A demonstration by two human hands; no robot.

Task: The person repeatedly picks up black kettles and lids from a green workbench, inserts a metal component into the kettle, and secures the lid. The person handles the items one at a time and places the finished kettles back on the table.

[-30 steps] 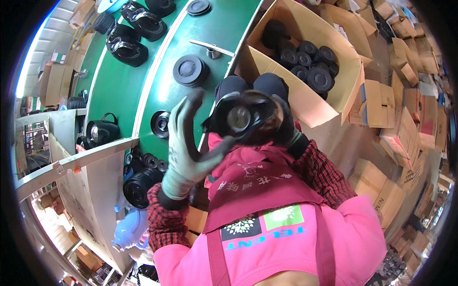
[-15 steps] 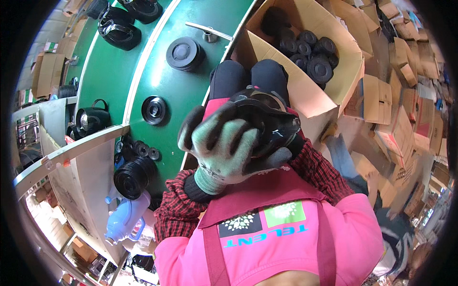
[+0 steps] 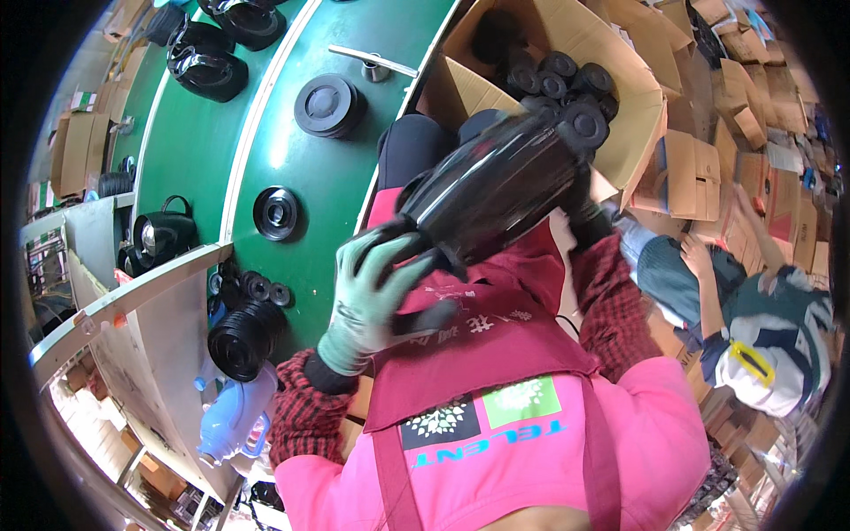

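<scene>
Glossy black housing is seen in the middle of the frame, tilted above the lap, its right end higher than its left. Beside its lower left end the left hand, covered by a pale green glove with dark fingertips, is spread, the thumb parted from the fingers; whether the housing is touched cannot be told for blur. The right hand, dark-gloved, is placed at the right end and mostly hidden, so its grip cannot be made out. The hands are set well apart, the housing between them. Round black parts are piled in an open cardboard box at upper right. On the green table, left of centre, a stack of black discs is set.
</scene>
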